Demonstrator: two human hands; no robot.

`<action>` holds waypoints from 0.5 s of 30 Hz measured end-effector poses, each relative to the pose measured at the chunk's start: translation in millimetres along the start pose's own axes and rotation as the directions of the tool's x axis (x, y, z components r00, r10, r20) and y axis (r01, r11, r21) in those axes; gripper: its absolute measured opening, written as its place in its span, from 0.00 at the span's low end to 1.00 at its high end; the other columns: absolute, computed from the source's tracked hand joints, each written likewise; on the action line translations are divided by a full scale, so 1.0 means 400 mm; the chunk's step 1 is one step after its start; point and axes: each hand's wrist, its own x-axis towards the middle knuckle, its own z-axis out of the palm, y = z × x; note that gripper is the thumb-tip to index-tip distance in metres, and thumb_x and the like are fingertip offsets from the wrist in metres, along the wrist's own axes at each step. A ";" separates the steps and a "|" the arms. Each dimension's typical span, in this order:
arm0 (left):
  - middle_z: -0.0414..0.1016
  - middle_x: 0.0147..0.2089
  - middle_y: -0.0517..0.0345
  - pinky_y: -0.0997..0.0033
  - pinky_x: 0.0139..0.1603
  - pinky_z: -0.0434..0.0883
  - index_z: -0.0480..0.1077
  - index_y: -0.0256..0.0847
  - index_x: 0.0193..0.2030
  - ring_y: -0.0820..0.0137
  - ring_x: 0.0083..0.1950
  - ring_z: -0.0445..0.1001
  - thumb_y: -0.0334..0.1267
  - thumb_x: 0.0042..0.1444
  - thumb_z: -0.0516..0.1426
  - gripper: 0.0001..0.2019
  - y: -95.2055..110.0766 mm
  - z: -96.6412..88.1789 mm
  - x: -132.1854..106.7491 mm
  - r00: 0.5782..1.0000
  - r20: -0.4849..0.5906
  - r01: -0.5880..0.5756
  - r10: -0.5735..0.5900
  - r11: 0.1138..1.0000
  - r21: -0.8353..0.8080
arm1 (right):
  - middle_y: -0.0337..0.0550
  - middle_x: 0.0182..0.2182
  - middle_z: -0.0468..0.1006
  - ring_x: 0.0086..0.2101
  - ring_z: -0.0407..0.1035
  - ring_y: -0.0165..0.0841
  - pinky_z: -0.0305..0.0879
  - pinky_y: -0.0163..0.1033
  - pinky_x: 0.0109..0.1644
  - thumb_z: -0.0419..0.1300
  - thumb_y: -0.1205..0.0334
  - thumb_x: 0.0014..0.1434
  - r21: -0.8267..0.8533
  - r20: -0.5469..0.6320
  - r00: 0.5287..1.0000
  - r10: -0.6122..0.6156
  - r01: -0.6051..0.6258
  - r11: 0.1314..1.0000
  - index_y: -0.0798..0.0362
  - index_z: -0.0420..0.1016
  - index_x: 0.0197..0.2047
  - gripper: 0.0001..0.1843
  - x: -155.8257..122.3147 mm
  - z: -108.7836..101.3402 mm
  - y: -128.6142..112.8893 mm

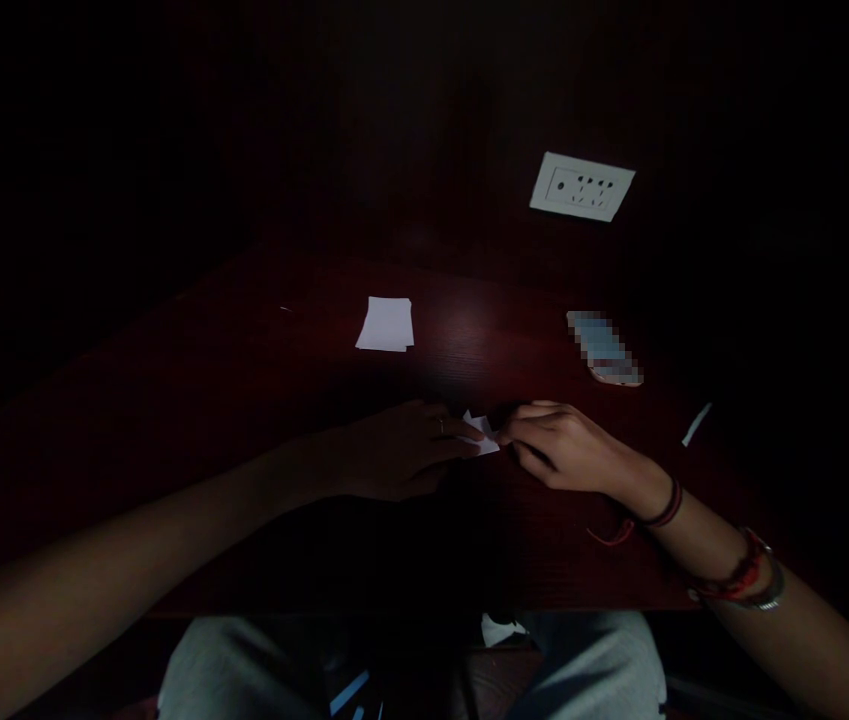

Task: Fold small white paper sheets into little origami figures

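Observation:
A small white piece of folded paper (482,432) lies on the dark red wooden table (244,400), between my two hands. My left hand (394,450) rests palm down on the table with its fingertips pressed on the paper's left side; a ring shows on one finger. My right hand (563,445) is curled, and its fingertips pinch the paper's right edge. Dark and red bands circle my right wrist. The scene is very dim.
A small stack of white paper sheets (386,324) lies further back on the table. A phone (604,348) lies at the right, and a thin white paper strip (696,424) beyond it. A white wall socket (581,186) sits behind. Paper scraps (500,630) lie near my lap.

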 end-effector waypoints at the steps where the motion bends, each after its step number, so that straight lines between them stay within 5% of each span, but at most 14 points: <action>1: 0.56 0.59 0.57 0.60 0.53 0.53 0.52 0.44 0.59 0.62 0.53 0.58 0.35 0.55 0.49 0.23 0.000 0.000 -0.001 1.000 -0.005 -0.005 0.005 1.000 0.010 | 0.43 0.31 0.69 0.33 0.63 0.30 0.60 0.37 0.41 0.49 0.74 0.51 0.022 -0.007 1.000 0.003 -0.003 1.000 0.56 0.67 0.38 0.12 -0.002 -0.002 0.001; 9: 0.55 0.59 0.53 0.62 0.50 0.55 0.55 0.42 0.57 0.62 0.53 0.57 0.38 0.57 0.48 0.20 0.015 0.003 0.000 0.998 -0.056 0.029 -0.025 0.997 0.068 | 0.42 0.31 0.70 0.31 0.65 0.29 0.61 0.35 0.37 0.51 0.70 0.52 0.231 -0.124 0.977 0.176 -0.144 0.962 0.54 0.65 0.36 0.07 0.002 -0.007 -0.004; 15: 0.60 0.55 0.52 0.62 0.47 0.57 0.57 0.39 0.54 0.61 0.49 0.60 0.41 0.59 0.46 0.18 0.032 0.012 0.012 0.996 -0.056 0.082 -0.075 0.990 0.117 | 0.38 0.28 0.71 0.29 0.65 0.26 0.61 0.32 0.35 0.54 0.72 0.48 0.418 -0.073 0.942 0.327 -0.269 0.867 0.54 0.64 0.35 0.09 0.020 0.000 -0.016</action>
